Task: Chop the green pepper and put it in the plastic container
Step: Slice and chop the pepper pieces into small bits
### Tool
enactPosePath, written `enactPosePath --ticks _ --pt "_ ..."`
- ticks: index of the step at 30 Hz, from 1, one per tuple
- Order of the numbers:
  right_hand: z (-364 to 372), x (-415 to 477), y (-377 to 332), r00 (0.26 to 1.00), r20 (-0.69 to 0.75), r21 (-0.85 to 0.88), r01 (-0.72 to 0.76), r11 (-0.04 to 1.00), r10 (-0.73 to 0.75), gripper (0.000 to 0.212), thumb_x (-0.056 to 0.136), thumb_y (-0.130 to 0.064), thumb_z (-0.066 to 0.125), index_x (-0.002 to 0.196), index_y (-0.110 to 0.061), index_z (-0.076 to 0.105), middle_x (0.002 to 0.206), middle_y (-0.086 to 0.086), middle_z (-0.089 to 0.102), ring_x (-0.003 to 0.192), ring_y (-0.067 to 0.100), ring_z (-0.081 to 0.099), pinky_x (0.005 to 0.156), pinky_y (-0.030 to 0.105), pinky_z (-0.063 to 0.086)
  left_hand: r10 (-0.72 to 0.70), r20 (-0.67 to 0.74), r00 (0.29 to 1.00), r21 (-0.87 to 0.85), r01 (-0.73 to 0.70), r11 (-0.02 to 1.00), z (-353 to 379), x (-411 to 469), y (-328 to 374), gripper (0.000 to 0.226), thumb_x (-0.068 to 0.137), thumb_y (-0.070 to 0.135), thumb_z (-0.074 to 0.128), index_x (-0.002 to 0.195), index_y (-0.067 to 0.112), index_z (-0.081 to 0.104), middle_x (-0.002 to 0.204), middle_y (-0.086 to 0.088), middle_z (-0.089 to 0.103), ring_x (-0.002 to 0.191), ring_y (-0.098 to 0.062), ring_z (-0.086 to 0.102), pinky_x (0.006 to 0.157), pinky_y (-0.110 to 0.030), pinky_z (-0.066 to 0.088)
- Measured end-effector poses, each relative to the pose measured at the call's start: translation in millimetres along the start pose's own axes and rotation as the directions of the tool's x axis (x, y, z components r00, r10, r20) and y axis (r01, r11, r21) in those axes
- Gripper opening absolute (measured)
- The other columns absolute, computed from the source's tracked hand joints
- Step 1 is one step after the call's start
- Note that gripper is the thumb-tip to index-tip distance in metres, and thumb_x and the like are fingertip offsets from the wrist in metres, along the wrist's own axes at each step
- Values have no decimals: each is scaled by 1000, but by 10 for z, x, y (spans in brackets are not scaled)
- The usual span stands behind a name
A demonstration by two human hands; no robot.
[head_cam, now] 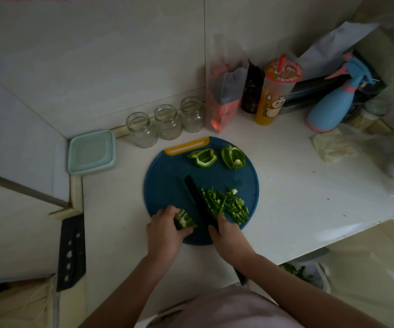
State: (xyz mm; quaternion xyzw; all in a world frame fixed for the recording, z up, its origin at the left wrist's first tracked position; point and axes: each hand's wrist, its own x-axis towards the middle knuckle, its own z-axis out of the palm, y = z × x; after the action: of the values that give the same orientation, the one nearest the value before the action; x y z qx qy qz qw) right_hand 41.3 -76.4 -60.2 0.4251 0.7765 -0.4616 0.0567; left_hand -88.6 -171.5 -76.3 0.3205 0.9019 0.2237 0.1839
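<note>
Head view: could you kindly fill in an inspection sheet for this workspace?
Surface: white counter, round blue cutting board on it.
Job's things: chopped pepper pile and two uncut pepper pieces on the board; teal plastic container left of it.
Clutter: three glass jars, drink cup, spray bottle.
Grips: left hand holds a pepper chunk; right hand holds the black knife.
Cables: nothing seen.
Surroundings: tiled wall; a cleaver lies far left.

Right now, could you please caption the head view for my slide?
Left hand grips a pepper piece, right hand holds a black knife beside it, on a blue board.
</note>
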Motion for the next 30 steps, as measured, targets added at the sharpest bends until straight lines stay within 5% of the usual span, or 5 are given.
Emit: enactPosePath --ticks 9,30 --pt "48 -84 -34 994 43 -54 103 993 -101 20 99 -24 42 101 -5 47 95 20 62 83 33 61 67 35 43 -7 29 1000 95 4 996 -13 33 25 53 67 37 80 112 21 58 103 0 58 98 -20 55 82 -33 38" --pt "114 -68 -35 995 54 -22 89 996 -87 14 99 -24 43 93 -11 43 92 19 63 80 31 60 63 35 41 -22 52 998 134 15 991 -39 58 42 52 67 40 79 111 21 59 102 -1 57 99 -21 54 80 -32 35"
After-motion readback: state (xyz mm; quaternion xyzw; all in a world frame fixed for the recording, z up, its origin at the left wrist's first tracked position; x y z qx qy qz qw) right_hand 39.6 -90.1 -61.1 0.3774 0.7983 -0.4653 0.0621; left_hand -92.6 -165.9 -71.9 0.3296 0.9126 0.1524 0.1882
